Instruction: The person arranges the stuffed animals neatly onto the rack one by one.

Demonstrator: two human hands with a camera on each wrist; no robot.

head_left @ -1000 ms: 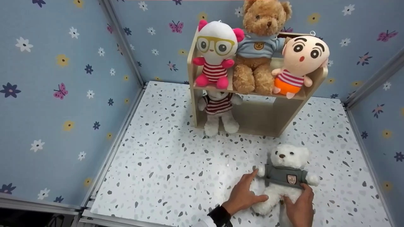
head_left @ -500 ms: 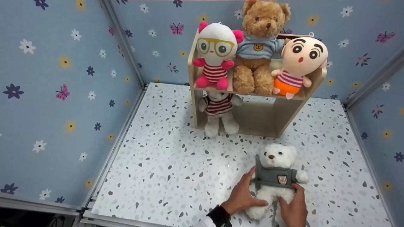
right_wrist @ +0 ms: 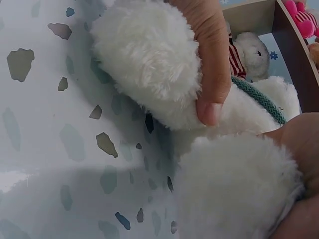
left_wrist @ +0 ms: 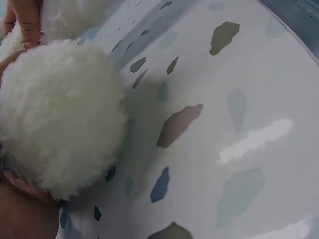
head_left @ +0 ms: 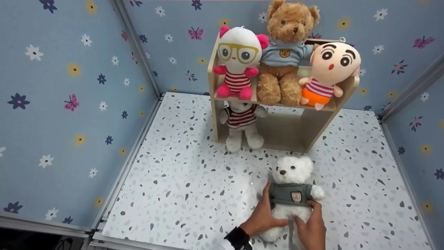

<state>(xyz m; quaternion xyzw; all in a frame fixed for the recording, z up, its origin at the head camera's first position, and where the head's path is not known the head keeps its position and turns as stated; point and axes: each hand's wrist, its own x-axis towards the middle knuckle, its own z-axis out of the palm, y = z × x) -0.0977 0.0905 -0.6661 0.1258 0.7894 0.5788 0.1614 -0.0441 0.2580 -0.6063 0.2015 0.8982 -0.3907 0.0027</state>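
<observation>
- Left hand (head_left: pixel 264 217): enters at bottom centre of head view, black cuff at wrist. Fingers run up the bear's left-of-frame flank, thumb curled across its lower body. Holding it.
- Right hand (head_left: pixel 312 227): bottom edge of head view, just right of the left hand. Fingers curled on the bear's right-of-frame side below the sweater hem. Also holding.
- White bear (head_left: pixel 290 192): lower centre of head view, upright, facing the camera, between both hands. Wears a grey-green sweater w/ a small crest badge. Feet on or near the floor; can't tell which.
- Right wrist view: thumb (right_wrist: pixel 212 74) pressed across a fluffy white leg, knit hem visible behind it.
- Left wrist view: white fur (left_wrist: pixel 60 119) fills left of frame; speckled floor (left_wrist: pixel 239 124) to the right.
- Container: wooden shelf unit (head_left: pixel 317 119), upper centre-right of head view, 2 levels, open front.
- Top level, 3 toys, l to r: white doll w/ yellow glasses (head_left: pixel 237 60), brown bear in blue top (head_left: pixel 285 52), cartoon boy doll (head_left: pixel 327 71).
- Lower level, 1 toy: small white bear in striped shirt (head_left: pixel 241 125), at left end, legs out onto the floor.
- Count: 5 plush total; 3 bears, 2 dolls; 1 shelf unit; 2 hands.
</observation>
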